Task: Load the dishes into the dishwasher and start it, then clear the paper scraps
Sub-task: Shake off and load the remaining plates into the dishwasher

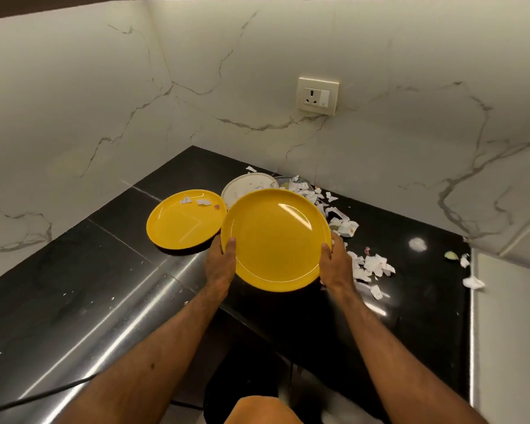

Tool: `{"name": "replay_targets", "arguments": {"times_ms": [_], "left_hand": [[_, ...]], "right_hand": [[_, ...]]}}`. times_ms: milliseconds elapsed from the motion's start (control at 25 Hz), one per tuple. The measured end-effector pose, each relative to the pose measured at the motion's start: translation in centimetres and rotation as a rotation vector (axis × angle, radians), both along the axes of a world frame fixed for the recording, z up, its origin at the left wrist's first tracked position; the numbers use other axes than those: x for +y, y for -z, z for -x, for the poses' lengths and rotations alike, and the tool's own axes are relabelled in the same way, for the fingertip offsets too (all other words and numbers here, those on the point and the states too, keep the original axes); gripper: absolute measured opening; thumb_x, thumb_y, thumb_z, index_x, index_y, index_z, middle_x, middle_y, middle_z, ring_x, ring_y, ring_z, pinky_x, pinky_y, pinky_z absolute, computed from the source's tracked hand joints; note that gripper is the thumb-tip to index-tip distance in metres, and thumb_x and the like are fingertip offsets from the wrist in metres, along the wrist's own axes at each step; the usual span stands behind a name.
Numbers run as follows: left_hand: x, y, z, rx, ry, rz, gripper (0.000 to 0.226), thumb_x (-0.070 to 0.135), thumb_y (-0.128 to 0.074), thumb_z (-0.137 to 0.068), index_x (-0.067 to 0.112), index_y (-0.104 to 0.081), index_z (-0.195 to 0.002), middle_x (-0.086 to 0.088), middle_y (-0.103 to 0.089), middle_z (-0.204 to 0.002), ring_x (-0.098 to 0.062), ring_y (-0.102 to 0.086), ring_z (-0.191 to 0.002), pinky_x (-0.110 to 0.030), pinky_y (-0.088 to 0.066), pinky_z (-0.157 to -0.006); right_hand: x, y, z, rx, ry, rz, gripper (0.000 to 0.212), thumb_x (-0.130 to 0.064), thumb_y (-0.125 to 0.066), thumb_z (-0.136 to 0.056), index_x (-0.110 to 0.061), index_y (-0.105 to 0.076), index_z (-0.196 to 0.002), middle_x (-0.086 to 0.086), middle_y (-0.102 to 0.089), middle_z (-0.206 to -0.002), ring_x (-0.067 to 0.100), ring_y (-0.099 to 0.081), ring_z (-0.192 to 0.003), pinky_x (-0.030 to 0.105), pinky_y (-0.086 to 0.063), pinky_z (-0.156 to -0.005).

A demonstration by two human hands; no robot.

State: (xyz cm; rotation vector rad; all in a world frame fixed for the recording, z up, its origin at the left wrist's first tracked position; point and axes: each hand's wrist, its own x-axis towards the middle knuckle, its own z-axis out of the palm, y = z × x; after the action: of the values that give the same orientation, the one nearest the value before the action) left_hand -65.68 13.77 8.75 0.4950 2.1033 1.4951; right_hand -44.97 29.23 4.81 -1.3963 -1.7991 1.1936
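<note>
I hold a clean yellow plate (276,237) above the black counter (83,270), tilted toward me. My left hand (221,261) grips its left rim and my right hand (335,263) grips its right rim, thumbs on top. A second yellow plate (178,221) lies flat on the counter to the left, with a few paper bits on it. Behind them a white plate (242,186) and a glass dish (283,180) sit near the wall, partly hidden. Torn paper scraps (371,266) are strewn along the counter to the right of the held plate.
Marble walls close the corner at the left and back, with a power socket (318,94) on the back wall. A pale cabinet side (508,316) bounds the counter on the right. More scraps (473,283) lie at that edge. The counter's front edge (153,289) is rounded.
</note>
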Motion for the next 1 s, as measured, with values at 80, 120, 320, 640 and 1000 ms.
{"name": "replay_targets", "arguments": {"times_ms": [80, 120, 320, 640, 1000], "left_hand": [[-1.1, -0.2, -0.3, 0.017, 0.057, 0.031, 0.023, 0.037, -0.061, -0.102, 0.028, -0.066, -0.121, -0.001, -0.072, -0.116, -0.022, -0.069, -0.105, -0.053, -0.057, -0.095], [-1.6, -0.1, -0.4, 0.032, 0.082, 0.053, 0.017, 0.035, -0.063, -0.100, 0.027, -0.069, -0.114, -0.001, -0.074, -0.108, -0.022, -0.070, -0.101, -0.053, -0.058, -0.093], [-6.3, 1.2, -2.4, 0.082, 0.251, 0.135, 0.039, 0.040, -0.066, -0.096, 0.023, -0.061, -0.131, -0.004, -0.072, -0.117, -0.025, -0.071, -0.102, -0.051, -0.060, -0.089], [-11.5, 4.4, -9.9, 0.096, 0.621, 0.226, 0.024, 0.032, -0.068, -0.098, 0.023, -0.065, -0.119, -0.001, -0.070, -0.114, -0.021, -0.070, -0.102, -0.048, -0.060, -0.092], [-8.4, 5.2, -27.6, 0.344, 1.246, 0.219, 0.029, 0.023, -0.075, -0.089, 0.035, -0.059, -0.109, 0.000, -0.070, -0.093, -0.017, -0.069, -0.086, -0.038, -0.060, -0.077]], "right_hand": [[-2.0, -0.1, -1.7, -0.003, 0.075, -0.008, 0.044, -0.031, -0.040, -0.112, -0.024, -0.034, -0.155, 0.008, -0.064, -0.118, 0.022, -0.067, -0.089, 0.050, -0.062, -0.081], [-3.1, -0.2, -2.7, 0.001, 0.109, -0.013, 0.043, -0.030, -0.041, -0.112, -0.023, -0.036, -0.154, 0.007, -0.064, -0.115, 0.021, -0.066, -0.087, 0.047, -0.062, -0.077], [-11.7, 0.3, -7.1, -0.013, 0.301, -0.056, 0.036, -0.021, -0.045, -0.110, -0.017, -0.047, -0.146, 0.011, -0.064, -0.127, 0.028, -0.062, -0.110, 0.034, -0.046, -0.084], [-25.5, 3.7, -18.0, -0.071, 0.622, -0.034, 0.037, -0.017, -0.048, -0.108, -0.013, -0.051, -0.145, 0.017, -0.065, -0.132, 0.035, -0.062, -0.119, 0.034, -0.044, -0.090], [-37.5, 6.9, -33.6, -0.077, 1.057, 0.046, 0.025, -0.023, -0.049, -0.109, -0.017, -0.050, -0.133, 0.006, -0.067, -0.111, 0.027, -0.064, -0.094, 0.037, -0.046, -0.074]]}}
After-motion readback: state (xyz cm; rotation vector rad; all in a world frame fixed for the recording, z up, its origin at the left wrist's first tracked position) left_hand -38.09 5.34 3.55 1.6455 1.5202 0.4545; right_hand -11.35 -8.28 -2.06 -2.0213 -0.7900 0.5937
